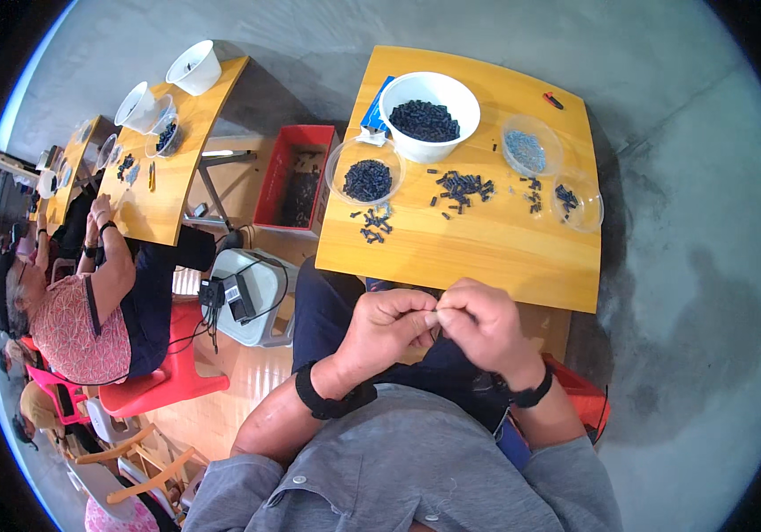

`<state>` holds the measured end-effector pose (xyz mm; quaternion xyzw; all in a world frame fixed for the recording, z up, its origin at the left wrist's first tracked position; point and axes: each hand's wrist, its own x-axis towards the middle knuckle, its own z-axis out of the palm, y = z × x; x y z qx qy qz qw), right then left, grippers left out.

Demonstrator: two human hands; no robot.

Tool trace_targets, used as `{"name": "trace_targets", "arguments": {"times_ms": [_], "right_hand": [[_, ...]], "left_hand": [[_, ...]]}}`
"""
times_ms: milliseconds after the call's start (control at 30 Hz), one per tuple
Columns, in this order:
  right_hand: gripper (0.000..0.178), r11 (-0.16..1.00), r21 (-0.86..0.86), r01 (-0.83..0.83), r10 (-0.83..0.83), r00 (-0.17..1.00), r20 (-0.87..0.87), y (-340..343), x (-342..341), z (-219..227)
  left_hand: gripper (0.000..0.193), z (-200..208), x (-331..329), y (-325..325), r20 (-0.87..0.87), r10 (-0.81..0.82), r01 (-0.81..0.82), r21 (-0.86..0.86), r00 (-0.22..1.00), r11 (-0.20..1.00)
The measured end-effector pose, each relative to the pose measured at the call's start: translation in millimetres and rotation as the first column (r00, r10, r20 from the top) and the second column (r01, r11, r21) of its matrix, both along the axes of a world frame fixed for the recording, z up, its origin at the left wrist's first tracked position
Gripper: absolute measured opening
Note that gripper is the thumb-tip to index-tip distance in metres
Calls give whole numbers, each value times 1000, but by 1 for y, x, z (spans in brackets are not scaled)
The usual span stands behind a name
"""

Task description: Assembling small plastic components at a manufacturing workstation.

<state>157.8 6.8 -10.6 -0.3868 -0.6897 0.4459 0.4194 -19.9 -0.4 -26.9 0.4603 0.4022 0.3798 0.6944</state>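
Grey concrete floor surrounds the wooden bench [487,248]; white bowl [430,115] sits heaped with black parts, loose black parts [462,187] unsorted; left hand [391,326] and right hand [485,324] pinch one small piece together.

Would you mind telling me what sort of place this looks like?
Probably a small hand-assembly workshop. A wooden table carries a white bowl and clear dishes of small dark parts, and another person sits at a similar table with bowls nearby.

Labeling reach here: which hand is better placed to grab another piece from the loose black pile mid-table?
Right, probably. Both hands meet above the lap; the right hand sits more directly below the loose black pieces, while the left hand is offset further left.
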Motion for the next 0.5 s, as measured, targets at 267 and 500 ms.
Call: {"name": "trace_targets", "arguments": {"times_ms": [267,500], "right_hand": [[8,895,151,420,-445,820,359,86,21,-114],[16,884,211,416,-442,599,668,98,8,-134]], "left_hand": [[8,4,4,11,33,29,-29,-13,999,1000],[7,-5,-1,13,90,115,-116,5,989,993]]}}
